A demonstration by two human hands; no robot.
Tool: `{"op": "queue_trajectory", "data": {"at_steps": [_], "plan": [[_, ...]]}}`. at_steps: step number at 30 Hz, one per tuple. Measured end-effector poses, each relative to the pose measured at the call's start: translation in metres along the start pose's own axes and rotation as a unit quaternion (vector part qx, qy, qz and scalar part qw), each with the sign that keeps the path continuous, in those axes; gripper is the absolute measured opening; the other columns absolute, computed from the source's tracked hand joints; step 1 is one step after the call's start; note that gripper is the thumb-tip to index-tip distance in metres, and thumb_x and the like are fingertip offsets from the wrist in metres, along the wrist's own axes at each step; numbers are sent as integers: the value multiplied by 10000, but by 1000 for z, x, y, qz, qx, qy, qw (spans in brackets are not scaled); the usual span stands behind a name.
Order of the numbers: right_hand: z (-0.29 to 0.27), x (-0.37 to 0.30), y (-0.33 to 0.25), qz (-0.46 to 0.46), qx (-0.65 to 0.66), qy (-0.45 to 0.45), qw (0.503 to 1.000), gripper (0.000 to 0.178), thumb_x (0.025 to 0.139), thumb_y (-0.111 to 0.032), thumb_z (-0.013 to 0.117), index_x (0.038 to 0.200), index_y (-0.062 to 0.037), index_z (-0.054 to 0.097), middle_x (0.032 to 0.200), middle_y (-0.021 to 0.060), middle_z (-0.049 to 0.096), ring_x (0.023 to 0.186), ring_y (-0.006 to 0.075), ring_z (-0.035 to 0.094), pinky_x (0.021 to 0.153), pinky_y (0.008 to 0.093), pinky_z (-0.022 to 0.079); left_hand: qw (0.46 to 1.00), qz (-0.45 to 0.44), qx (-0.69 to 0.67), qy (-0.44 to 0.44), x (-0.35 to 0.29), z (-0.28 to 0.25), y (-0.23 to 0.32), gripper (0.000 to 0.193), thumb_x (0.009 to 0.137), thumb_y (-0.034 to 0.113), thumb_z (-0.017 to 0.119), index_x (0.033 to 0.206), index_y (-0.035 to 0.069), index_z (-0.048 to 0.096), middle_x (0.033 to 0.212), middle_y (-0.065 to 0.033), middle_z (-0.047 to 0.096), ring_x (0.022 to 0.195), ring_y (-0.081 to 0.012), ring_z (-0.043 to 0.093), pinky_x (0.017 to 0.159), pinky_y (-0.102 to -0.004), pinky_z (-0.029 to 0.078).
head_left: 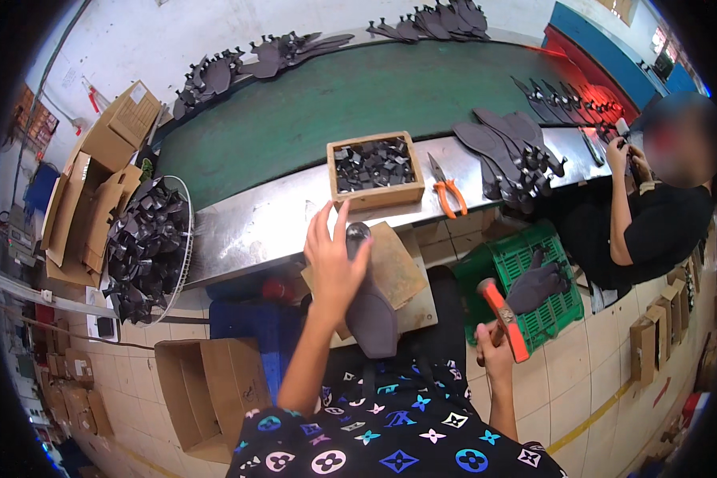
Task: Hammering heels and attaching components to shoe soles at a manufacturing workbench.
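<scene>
In front of me a dark shoe sole point(372, 323) lies over a small work block with a tan pad point(394, 267). A shiny rounded piece sits at the sole's far end. My left hand point(334, 259) is over the sole with its fingers spread; the thumb is beside the shiny piece, and whether it touches is hard to tell. To the right, my right hand point(498, 354) grips a hammer point(504, 319) with an orange-red head, held up beside my lap. Beyond my left hand stands a wooden box point(374, 201) full of small black pieces, probably heel tips.
Orange-handled pliers point(448, 191) lie right of the box, near a pile of soles point(506, 147). A green conveyor belt point(295, 131) runs behind. At left stands a basket of black heels point(147, 247); at right, a green crate point(546, 271) and a co-worker point(653, 215). An open carton point(207, 390) sits lower left.
</scene>
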State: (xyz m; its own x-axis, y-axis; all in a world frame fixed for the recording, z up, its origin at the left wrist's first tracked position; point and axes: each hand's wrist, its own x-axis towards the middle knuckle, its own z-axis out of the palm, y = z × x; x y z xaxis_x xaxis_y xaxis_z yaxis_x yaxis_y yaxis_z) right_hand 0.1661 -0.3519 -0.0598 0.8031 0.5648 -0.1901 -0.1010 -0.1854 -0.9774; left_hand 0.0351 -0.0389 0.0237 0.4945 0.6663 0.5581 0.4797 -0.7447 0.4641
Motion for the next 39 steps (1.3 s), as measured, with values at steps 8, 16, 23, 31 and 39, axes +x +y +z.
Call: {"op": "queue_trajectory", "data": {"at_steps": [8, 16, 23, 31, 39], "plan": [[12, 30, -20, -137, -22, 37, 990, 166, 978, -180, 636, 927, -23, 653, 574, -66, 478, 402, 10, 348, 381, 219, 235, 988, 45, 44, -141, 110, 73, -28, 137, 863, 167, 674, 940, 55, 690, 956, -121, 665, 980, -329, 630, 820, -418, 515], [36, 54, -80, -112, 67, -49, 990, 165, 963, -184, 660, 978, -22, 687, 615, -52, 538, 434, 12, 383, 403, 200, 264, 960, 274, 37, 42, 103, 41, 9, 71, 814, 51, 672, 878, 28, 651, 922, -95, 644, 843, -274, 620, 744, -389, 510], [63, 56, -181, -183, 157, -202, 949, 297, 937, -218, 704, 1093, 31, 654, 867, 98, 718, 438, 9, 427, 401, 167, 311, 837, 534, 61, 101, 55, -81, 63, 331, 726, 20, 699, 1049, -53, 710, 1006, -108, 668, 809, -197, 598, 675, -299, 513], [100, 35, -213, -208, 129, -254, 936, 145, 857, -72, 742, 948, 29, 689, 942, 99, 694, 665, 67, 605, 545, 195, 452, 747, 644, 92, 135, 38, -106, 49, 212, 826, 80, 644, 988, -23, 735, 1004, -99, 668, 823, -169, 596, 677, -262, 516], [128, 70, -168, -210, 74, -217, 950, 224, 835, -40, 741, 1036, 39, 682, 973, 45, 694, 834, 60, 616, 660, 206, 490, 990, 51, -129, 30, 0, -44, -1, 458, 814, 206, 801, 1184, -1, 629, 1155, -194, 658, 1006, -312, 650, 890, -380, 518]]}}
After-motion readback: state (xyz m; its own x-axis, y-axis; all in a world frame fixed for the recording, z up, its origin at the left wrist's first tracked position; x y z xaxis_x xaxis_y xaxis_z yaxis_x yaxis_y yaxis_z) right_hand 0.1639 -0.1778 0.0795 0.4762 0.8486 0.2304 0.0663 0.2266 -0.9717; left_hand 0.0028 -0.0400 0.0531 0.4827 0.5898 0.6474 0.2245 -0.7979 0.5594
